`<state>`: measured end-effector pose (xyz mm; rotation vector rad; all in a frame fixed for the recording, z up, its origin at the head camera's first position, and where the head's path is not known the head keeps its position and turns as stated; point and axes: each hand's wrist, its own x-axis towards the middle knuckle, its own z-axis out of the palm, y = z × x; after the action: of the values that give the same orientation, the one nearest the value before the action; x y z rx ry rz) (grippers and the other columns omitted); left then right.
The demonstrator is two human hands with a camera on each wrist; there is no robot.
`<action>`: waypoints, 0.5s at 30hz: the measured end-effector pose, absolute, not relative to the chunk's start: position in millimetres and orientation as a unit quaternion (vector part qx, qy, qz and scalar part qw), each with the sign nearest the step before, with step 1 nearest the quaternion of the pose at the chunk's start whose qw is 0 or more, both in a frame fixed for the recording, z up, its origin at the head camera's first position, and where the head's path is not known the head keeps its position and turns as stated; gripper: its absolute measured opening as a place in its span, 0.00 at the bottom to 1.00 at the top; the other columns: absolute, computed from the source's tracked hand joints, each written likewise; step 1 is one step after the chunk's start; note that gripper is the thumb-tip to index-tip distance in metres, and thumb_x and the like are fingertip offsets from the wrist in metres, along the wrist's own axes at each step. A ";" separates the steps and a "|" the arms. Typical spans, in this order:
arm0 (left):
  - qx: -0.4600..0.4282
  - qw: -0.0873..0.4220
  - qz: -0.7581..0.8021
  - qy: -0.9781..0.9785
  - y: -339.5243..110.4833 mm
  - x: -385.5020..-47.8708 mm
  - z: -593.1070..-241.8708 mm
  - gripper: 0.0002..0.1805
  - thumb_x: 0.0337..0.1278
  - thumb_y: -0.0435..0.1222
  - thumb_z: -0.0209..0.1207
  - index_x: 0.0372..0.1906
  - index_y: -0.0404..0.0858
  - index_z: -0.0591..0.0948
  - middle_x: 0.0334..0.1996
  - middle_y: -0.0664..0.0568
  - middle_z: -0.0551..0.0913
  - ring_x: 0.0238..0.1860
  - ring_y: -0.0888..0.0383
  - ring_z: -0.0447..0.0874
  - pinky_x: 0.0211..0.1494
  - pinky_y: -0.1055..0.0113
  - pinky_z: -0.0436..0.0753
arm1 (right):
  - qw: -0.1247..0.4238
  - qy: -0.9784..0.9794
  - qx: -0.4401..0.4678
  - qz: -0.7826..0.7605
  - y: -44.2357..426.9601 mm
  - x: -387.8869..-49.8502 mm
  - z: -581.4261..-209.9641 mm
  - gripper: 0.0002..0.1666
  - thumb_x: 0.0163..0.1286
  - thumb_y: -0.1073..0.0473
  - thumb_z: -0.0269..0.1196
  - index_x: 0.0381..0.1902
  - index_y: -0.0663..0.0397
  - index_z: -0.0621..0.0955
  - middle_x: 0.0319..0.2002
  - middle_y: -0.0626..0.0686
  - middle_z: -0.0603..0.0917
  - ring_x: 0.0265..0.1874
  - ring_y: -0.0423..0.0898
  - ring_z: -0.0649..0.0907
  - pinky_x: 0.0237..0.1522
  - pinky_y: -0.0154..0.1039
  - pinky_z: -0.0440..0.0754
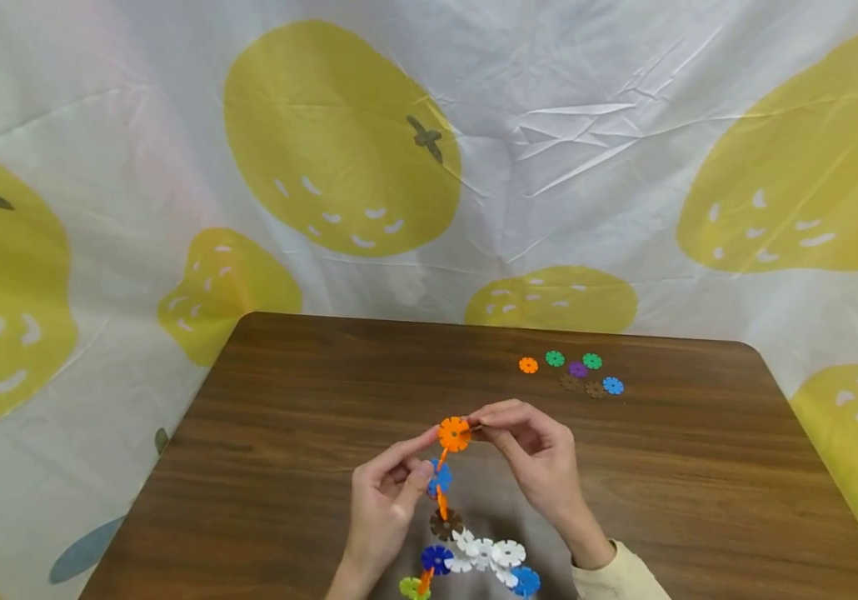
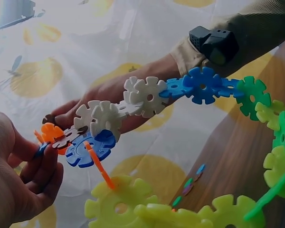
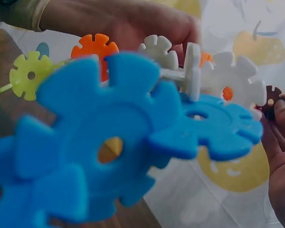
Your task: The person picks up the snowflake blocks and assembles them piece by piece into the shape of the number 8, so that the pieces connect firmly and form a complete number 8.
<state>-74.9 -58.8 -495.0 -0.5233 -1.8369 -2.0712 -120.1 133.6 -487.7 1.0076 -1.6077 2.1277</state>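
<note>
A chain of notched plastic discs hangs below the two hands. In the head view the left hand (image 1: 384, 504) pinches its upper part at a blue disc (image 1: 440, 477), just under an orange disc (image 1: 455, 434). The right hand (image 1: 537, 454) pinches a brown disc, seen nearly edge-on against the orange one; the right wrist view shows this brown disc (image 3: 271, 102) at the fingertips. Lower down come another brown disc (image 1: 446, 525), white discs (image 1: 508, 553) and a dark blue disc (image 1: 437, 559). Yellow-green discs (image 2: 118, 202) curve through the left wrist view.
Toward the back right of the wooden table (image 1: 324, 375) lie several loose discs: orange (image 1: 528, 365), green (image 1: 554, 358), purple (image 1: 577, 369), brown (image 1: 595, 390) and blue (image 1: 613, 386). A white cloth (image 1: 549, 208) printed with yellow fruit hangs behind the table.
</note>
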 end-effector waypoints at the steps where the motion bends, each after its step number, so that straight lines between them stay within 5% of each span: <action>1: -0.190 0.166 -0.727 -0.639 -58.1 -75.0 -495.6 0.15 0.58 0.17 0.59 0.51 0.21 0.82 0.29 0.35 0.83 0.27 0.69 0.77 0.28 0.73 0.83 | 0.142 -0.559 0.346 0.740 133.8 -120.0 -489.0 0.14 0.71 0.80 0.54 0.46 0.67 0.83 0.48 0.53 0.87 0.48 0.47 0.88 0.48 0.45 0.89; 5: -0.213 0.182 -0.731 -0.622 -56.0 -75.6 -498.9 0.13 0.57 0.15 0.59 0.48 0.17 0.81 0.39 0.30 0.86 0.29 0.70 0.78 0.30 0.74 0.85 | 0.124 -0.572 0.327 0.742 135.9 -119.3 -492.3 0.12 0.72 0.78 0.55 0.46 0.67 0.83 0.47 0.52 0.88 0.46 0.45 0.89 0.47 0.46 0.89; 12: -0.210 0.142 -0.734 -0.631 -54.8 -78.6 -500.1 0.18 0.58 0.17 0.59 0.54 0.24 0.79 0.21 0.34 0.75 0.24 0.69 0.77 0.22 0.72 0.80 | 0.125 -0.634 0.278 0.711 140.0 -120.8 -492.8 0.08 0.72 0.76 0.58 0.45 0.72 0.82 0.43 0.48 0.90 0.41 0.44 0.90 0.45 0.45 0.89; 15: -0.234 0.115 -0.724 -0.638 -58.1 -81.5 -499.6 0.19 0.59 0.18 0.58 0.56 0.25 0.77 0.21 0.35 0.74 0.24 0.68 0.76 0.23 0.71 0.80 | 0.108 -0.658 0.251 0.702 141.5 -122.1 -490.5 0.07 0.72 0.73 0.59 0.44 0.71 0.82 0.42 0.46 0.90 0.40 0.43 0.90 0.46 0.42 0.89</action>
<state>-81.5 -58.1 -499.6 -0.6856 -1.8711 -2.1227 -122.1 141.5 -490.5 0.7374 -1.9355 2.0664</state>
